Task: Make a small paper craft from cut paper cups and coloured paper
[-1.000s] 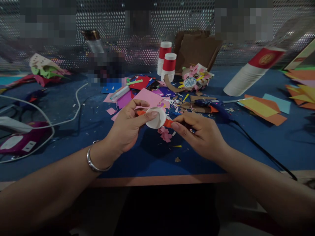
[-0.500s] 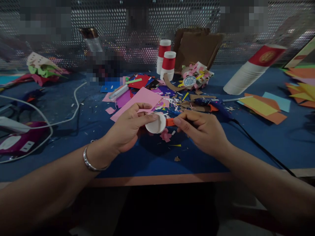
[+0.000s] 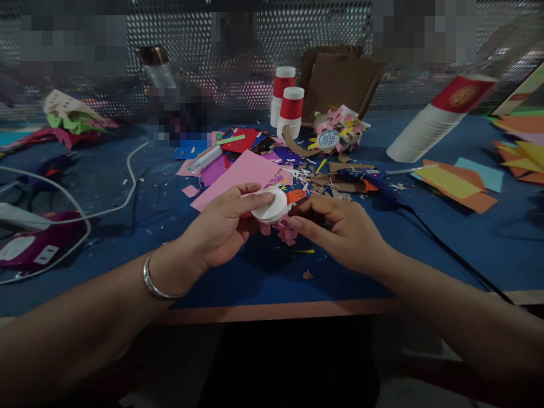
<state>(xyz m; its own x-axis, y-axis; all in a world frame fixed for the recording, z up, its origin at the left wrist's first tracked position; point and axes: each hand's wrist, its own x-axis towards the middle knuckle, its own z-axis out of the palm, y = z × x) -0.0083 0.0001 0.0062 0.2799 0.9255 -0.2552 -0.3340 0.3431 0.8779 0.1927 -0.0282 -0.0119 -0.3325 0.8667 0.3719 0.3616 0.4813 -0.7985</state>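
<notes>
Between thumb and fingers, my left hand (image 3: 227,218) grips a small round white paper piece (image 3: 272,205), which looks like the base of a paper cup. An orange paper strip (image 3: 296,196) sticks out from its right side, and a bit of pink paper (image 3: 264,228) shows beneath it. My right hand (image 3: 335,229) is curled at the piece's right edge, thumb tip close under the orange strip. What its fingers pinch is hidden. A pink flower-shaped paper (image 3: 287,233) lies just below the hands.
Paper scraps, a pink sheet (image 3: 244,175) and a glue gun (image 3: 382,190) with a black cord lie beyond my hands. Red-and-white paper cups (image 3: 290,110) stand behind; a tilted cup stack (image 3: 442,119) is at right. A purple device (image 3: 38,243) and white cable lie left.
My right hand has let go of the orange strip and shifted slightly down and left to the piece's edge. The white piece has tilted, showing pink paper beneath. My left hand keeps its grip.
</notes>
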